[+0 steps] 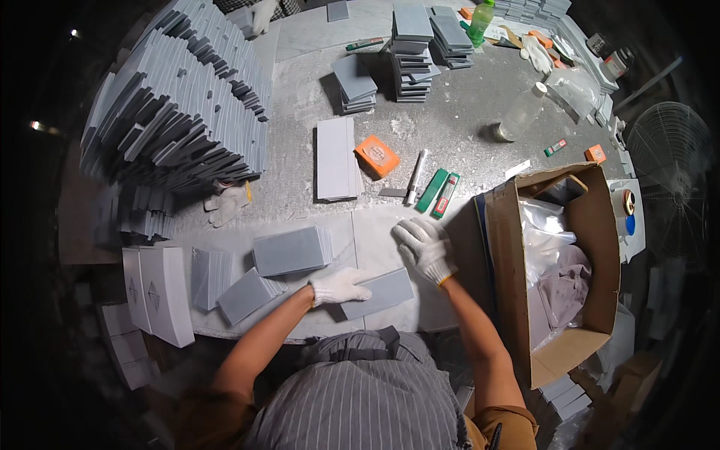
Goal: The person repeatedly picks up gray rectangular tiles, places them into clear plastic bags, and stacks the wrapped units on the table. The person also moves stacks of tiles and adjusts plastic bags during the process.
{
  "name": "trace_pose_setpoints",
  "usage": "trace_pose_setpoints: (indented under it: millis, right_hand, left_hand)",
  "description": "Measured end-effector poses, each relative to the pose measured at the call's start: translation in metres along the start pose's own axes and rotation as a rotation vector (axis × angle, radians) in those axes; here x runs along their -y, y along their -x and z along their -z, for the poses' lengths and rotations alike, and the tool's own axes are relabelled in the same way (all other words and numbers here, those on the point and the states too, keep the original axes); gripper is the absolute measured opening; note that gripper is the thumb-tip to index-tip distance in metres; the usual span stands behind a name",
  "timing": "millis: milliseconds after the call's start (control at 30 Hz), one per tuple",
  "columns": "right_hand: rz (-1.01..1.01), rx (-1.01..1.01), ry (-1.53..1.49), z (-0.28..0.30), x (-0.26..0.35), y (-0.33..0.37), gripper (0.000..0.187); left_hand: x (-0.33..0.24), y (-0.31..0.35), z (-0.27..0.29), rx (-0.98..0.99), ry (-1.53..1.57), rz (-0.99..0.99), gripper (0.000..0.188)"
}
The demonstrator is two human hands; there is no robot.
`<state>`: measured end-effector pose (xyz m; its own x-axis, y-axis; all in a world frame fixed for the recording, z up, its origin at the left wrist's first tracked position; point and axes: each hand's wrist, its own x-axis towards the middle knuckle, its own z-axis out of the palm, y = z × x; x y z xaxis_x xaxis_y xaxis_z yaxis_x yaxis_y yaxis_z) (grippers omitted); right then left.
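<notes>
**Gray rectangular tile [388,293] under the left grip [339,287], right grip [425,249] spread beside it**

I take the tile as the centre of my clock, with 12 at the far side of the desk [373,238]. The tile lies at the near edge, tilted slightly, right in front of the wearer's striped apron [352,401]. At 9 to 10 o'clock, the white-gloved left grip lays its fingers over the tile's left end; I cannot tell from here whether the thumb pinches below. The right grip, also gloved, sits between 1 and 2 o'clock, wide, fingers apart and a little blurred, close to the tile's far right corner. I cannot tell whether it touches the desk.

At 10 o'clock I see a neat tile stack [291,253], and at 9 a leaning tile group [246,296], with white cartons [166,296] farther out. Toward 12 lies an orange box [376,156], with a white marker [417,178] just to its right and a green-and-white box [447,196] at 1. An open cardboard box [508,259] stands at 3, holding clear plastic bags [546,225] and gray-brown cloth [564,281]. Between 10 and 11, tall tile piles [191,97] rise well away.
</notes>
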<state>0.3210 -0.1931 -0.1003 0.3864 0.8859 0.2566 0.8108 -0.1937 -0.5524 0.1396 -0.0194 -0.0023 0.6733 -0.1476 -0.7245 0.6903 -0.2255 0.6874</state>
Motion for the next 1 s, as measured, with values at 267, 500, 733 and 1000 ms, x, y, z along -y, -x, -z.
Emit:
trace_pose_setpoints:
  millis: [267,500,733,1000]
  right_hand:
    - [0.069,-0.004,-0.020,0.016,0.000,-0.005,0.040]
    - [0.077,0.010,0.008,0.022,0.003,-0.009,0.039]
    - [0.115,0.008,0.004,0.025,0.000,-0.011,0.038]
    - [0.110,0.061,-0.024,0.021,-0.001,-0.015,0.035]
  left_hand:
    - [0.006,-0.032,-0.029,-0.432,-0.803,-0.307,0.066]
    - [0.028,-0.032,-0.056,-0.572,-1.017,-0.539,0.074]
    - [0.040,-0.038,-0.054,-0.592,-1.001,-0.564,0.070]
    - [0.038,-0.040,-0.048,-0.533,-1.001,-0.535,0.067]
